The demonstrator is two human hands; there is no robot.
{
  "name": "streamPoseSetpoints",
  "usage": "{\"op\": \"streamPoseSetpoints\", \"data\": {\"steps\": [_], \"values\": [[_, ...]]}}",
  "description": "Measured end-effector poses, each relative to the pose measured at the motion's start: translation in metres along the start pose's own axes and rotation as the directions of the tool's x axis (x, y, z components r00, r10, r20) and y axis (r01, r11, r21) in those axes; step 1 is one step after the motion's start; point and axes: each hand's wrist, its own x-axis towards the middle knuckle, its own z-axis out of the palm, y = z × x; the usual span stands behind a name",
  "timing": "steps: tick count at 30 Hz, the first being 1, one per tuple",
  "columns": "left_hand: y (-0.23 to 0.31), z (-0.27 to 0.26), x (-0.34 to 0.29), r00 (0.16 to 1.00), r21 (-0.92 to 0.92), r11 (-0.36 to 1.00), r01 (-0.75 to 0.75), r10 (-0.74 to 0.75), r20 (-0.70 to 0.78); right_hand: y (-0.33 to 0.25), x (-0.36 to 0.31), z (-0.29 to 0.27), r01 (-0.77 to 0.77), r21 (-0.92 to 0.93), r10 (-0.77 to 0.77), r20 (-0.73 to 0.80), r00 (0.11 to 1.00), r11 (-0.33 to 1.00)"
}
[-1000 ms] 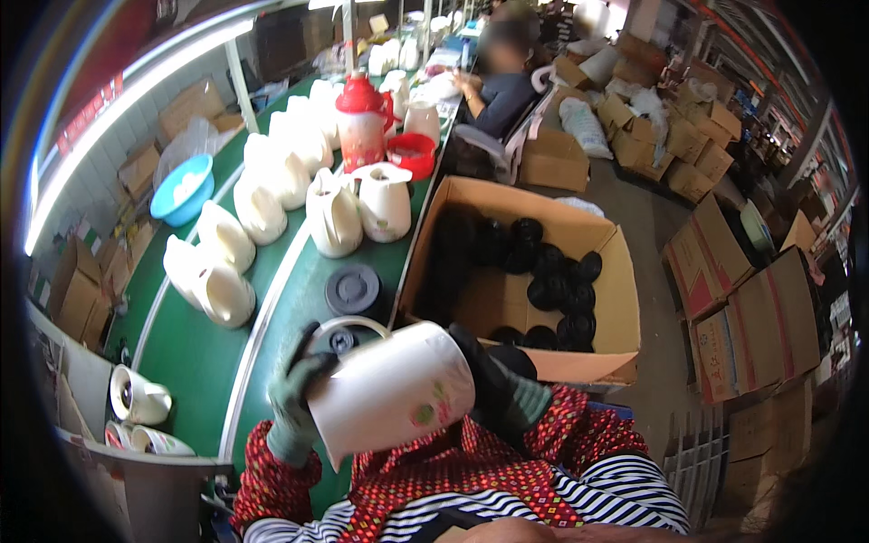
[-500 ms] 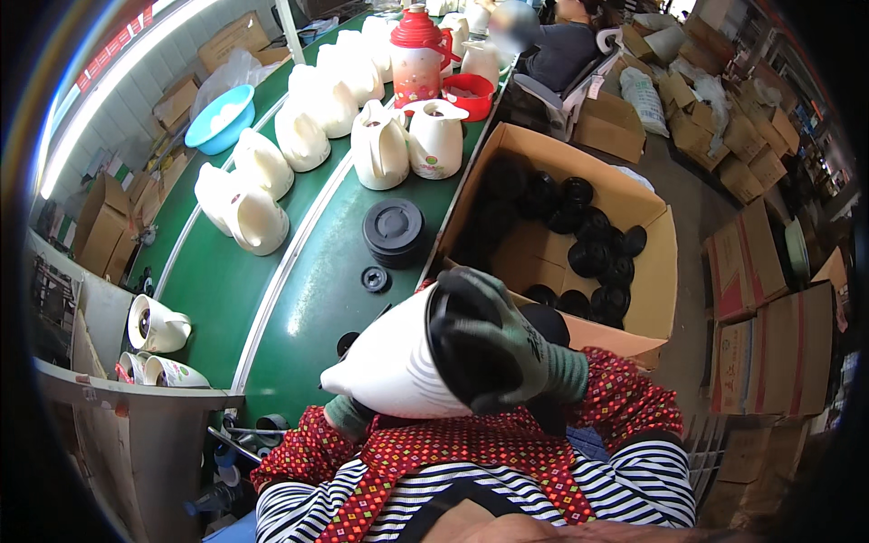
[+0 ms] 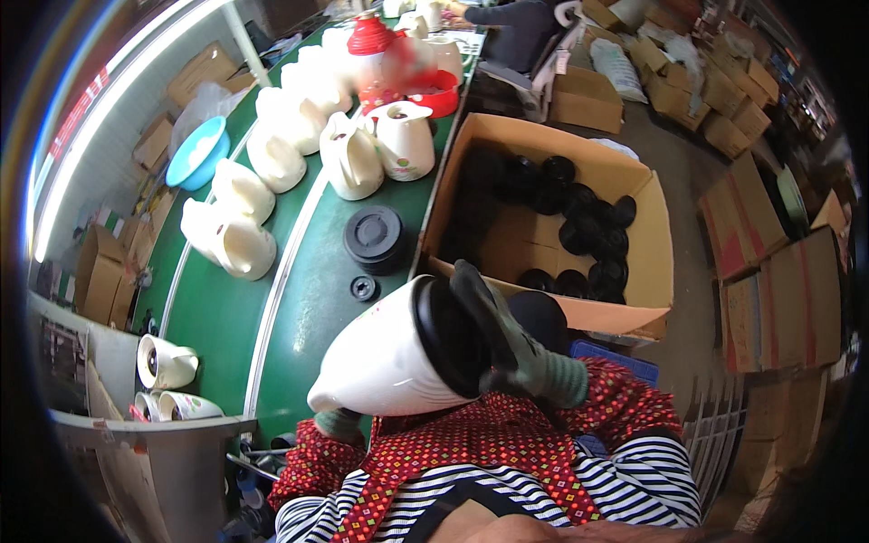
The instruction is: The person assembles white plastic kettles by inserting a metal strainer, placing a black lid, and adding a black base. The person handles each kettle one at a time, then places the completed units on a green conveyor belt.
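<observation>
A white thermos jug (image 3: pixel 385 357) lies tilted on its side in front of my chest, its spout end toward the lower left. A black round base (image 3: pixel 450 335) covers its right end. My left hand (image 3: pixel 339 423), in a grey-green glove, holds the jug from beneath and behind; its fingers are hidden. My right hand (image 3: pixel 516 353), gloved alike, lies against the black base with its fingers stretched out. On the green work surface (image 3: pixel 317 312) beyond the jug sit a stack of black round lids (image 3: pixel 374 237) and a small black ring (image 3: pixel 364 288).
White jugs (image 3: pixel 353 158) stand in rows up the green surface, with a red thermos (image 3: pixel 369 59) and a red basin (image 3: pixel 436 95) behind. An open carton (image 3: pixel 647 262) of black round parts stands at the right. A blue basin (image 3: pixel 199 154) is at the left. Someone sits at the far end.
My right hand has drawn slightly off the black base and its fingers have straightened, showing more of the base. The jug has shifted a little left. The whole view has turned slightly.
</observation>
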Motion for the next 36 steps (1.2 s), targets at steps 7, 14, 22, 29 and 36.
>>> {"op": "streamPoseSetpoints", "data": {"steps": [7, 14, 22, 29, 36], "values": [[-0.042, 0.025, -0.012, 0.989, -0.120, 0.990, 0.075, -0.058, 0.135, -0.051, 0.050, -0.022, 0.380, -0.120, -0.275, 0.500, 0.821, 0.917], [-0.038, 0.028, -0.008, 0.997, -0.126, 0.991, 0.045, -0.036, 0.070, -0.062, 0.031, -0.008, 0.384, -0.233, -0.334, 0.225, 0.915, 0.894], [-0.023, -0.109, 0.019, 0.909, 0.897, 0.284, -0.340, 0.345, 0.235, 0.048, -0.033, 0.043, 0.197, 0.177, -0.117, -0.386, 0.915, 0.964], [0.078, 0.030, 0.035, 0.958, 0.969, -0.245, -0.022, 0.272, 0.091, -0.002, -0.004, 0.029, 0.093, -0.100, -0.107, -0.140, 0.984, 0.991], [0.090, 0.058, 0.016, 0.973, 0.982, -0.005, -0.191, 0.129, 0.190, -0.022, 0.016, 0.012, 0.041, -0.319, 0.002, 0.131, 0.991, 0.947]]}}
